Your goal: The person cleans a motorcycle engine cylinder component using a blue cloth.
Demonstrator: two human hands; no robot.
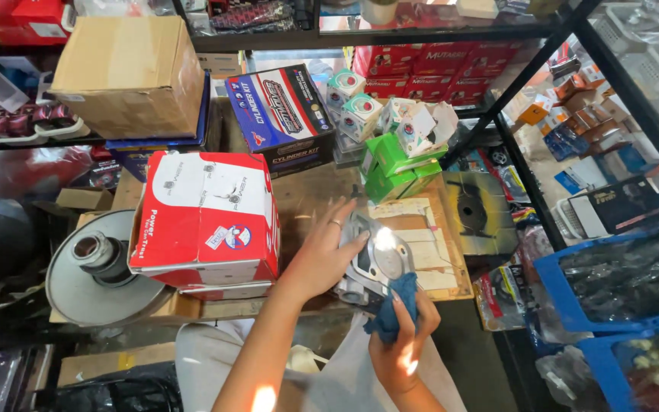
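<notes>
1. A grey metal engine cylinder (375, 263) lies on the wooden workbench (306, 194), near its front edge, just right of a red-and-white carton (207, 221).
2. It is steadied by the left hand (322, 255), laid open and flat on its upper left side, fingers spread.
3. A blue rag (394, 305) is clamped in the closed right hand (398, 347) and pressed to the cylinder's lower edge; the grip suits wiping.
4. The cylinder's underside and left flank are hidden by hand and rag.
5. A pulley disc (97, 267) is partly covered by the carton; green boxes (398, 164) stand behind.
</notes>
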